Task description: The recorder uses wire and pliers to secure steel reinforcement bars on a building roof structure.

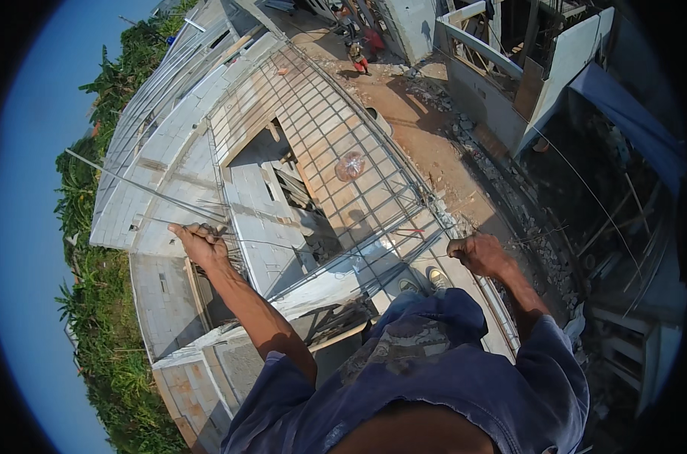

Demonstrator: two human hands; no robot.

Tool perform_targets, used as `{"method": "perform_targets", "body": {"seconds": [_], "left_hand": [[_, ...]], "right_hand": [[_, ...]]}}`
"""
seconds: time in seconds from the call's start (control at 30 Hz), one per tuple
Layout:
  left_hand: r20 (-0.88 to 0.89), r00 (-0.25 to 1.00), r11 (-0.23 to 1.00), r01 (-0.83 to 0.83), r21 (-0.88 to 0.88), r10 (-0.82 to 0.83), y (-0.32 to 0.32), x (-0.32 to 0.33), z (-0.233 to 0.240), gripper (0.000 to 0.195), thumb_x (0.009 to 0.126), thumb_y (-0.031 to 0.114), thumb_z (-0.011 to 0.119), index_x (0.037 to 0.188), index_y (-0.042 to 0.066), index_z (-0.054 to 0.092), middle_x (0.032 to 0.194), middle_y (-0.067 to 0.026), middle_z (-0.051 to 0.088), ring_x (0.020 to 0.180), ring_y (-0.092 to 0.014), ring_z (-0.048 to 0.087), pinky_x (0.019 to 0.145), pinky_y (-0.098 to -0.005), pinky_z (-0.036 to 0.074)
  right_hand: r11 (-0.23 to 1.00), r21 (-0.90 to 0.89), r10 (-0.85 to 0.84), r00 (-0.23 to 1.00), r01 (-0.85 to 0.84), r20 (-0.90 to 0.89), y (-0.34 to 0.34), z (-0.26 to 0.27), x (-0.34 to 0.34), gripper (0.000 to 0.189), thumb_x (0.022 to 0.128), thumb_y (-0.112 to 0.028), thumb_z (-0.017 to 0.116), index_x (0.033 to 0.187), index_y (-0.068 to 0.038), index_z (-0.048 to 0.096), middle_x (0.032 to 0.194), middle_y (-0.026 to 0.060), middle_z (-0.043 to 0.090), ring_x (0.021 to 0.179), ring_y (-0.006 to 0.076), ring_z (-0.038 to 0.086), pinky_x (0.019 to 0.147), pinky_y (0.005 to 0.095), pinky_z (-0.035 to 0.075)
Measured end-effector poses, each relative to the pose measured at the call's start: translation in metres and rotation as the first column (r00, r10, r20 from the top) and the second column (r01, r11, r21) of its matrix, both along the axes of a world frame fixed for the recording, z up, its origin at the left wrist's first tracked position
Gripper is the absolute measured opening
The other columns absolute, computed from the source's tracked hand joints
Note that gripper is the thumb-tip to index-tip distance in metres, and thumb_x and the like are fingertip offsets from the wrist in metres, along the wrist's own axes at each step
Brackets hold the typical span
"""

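Note:
Both arms reach out wide above a grid of steel reinforcing bars (372,193). My left hand (203,243), at the left, is closed around thin wire, which runs from it to the right. Toward the right, my right hand (479,253) grips thin wire too, with loose strands past its far side. A clear plastic bag with brownish contents (350,166) lies on the grid. Near the bars' close end is a thin red item (409,230). My shoes (437,278) stand on a pale ledge below the hands.
An opening (298,187) drops away inside the formwork boards. Block walls (167,187) rise at the left. Right of the ledge the ground (417,136) lies far below, with rubble and a person (357,57). Bar ends jut out near my left hand.

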State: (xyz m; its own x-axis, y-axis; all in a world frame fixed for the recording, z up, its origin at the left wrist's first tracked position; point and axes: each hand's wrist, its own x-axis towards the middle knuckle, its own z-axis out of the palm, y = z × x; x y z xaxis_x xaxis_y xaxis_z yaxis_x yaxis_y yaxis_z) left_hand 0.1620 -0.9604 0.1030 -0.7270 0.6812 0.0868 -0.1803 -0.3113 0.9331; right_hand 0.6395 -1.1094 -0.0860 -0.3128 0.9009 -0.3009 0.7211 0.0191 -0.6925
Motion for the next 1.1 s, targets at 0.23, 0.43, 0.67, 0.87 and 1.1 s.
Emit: {"method": "perform_targets", "body": {"seconds": [0.23,0.43,0.67,0.87,1.1], "left_hand": [[0.201,0.980,0.989,0.041,-0.141,-0.012,-0.007,-0.066,-0.084,0.054,0.085,0.061,0.055,0.067,0.012,0.044,0.049,0.0003,0.039,0.035,-0.011,0.035,0.033,-0.0239,0.034],[0.235,0.968,0.975,-0.036,-0.221,0.089,-0.009,-0.036,-0.170,0.053,0.087,0.059,0.056,0.063,0.012,0.044,0.049,0.0007,0.038,0.036,-0.011,0.035,0.033,-0.0222,0.030],[0.152,0.964,0.870,-0.122,-0.478,0.219,-0.036,-0.064,-0.259,0.055,0.088,0.058,0.055,0.062,0.011,0.042,0.048,0.0006,0.036,0.036,-0.010,0.036,0.032,-0.0236,0.027],[-0.357,0.931,0.529,-0.266,-0.806,-0.074,-0.088,-0.080,-0.311,0.085,0.086,0.073,0.036,0.074,-0.007,0.062,0.052,-0.0125,0.056,0.046,-0.024,0.057,0.044,-0.0352,0.043],[-0.609,0.241,0.650,0.393,-0.650,-0.755,-0.095,0.080,-0.205,0.097,0.075,0.068,0.059,0.144,0.008,0.028,0.141,-0.0208,0.037,0.131,-0.040,0.032,0.108,-0.0496,0.026]], "right_hand": [[0.941,-0.250,-0.097,0.525,-0.229,-0.846,-0.013,0.073,0.027,0.029,0.094,-0.025,0.057,0.094,0.003,0.063,0.065,0.0023,0.055,0.060,0.0109,0.049,0.056,0.0260,0.040],[0.883,0.039,-0.430,0.838,0.468,-0.335,0.022,0.038,0.015,0.018,0.092,-0.017,0.057,0.086,-0.001,0.063,0.063,0.0058,0.056,0.058,0.0152,0.052,0.056,0.0295,0.043],[0.895,-0.271,0.382,0.923,-0.356,0.049,-0.039,-0.043,0.019,0.019,0.088,-0.010,0.053,0.102,-0.005,0.065,0.076,0.0140,0.063,0.073,0.0273,0.062,0.065,0.0386,0.047],[0.968,-0.251,-0.036,0.999,0.034,-0.003,0.016,0.051,0.004,0.017,0.086,-0.010,0.058,0.098,-0.002,0.067,0.089,0.0137,0.068,0.068,0.0266,0.062,0.064,0.0371,0.047],[0.901,0.279,0.269,0.933,-0.331,0.239,0.074,0.072,-0.032,0.012,0.085,-0.007,0.059,0.095,-0.004,0.064,0.086,0.0122,0.068,0.072,0.0308,0.063,0.071,0.0399,0.046]]}}
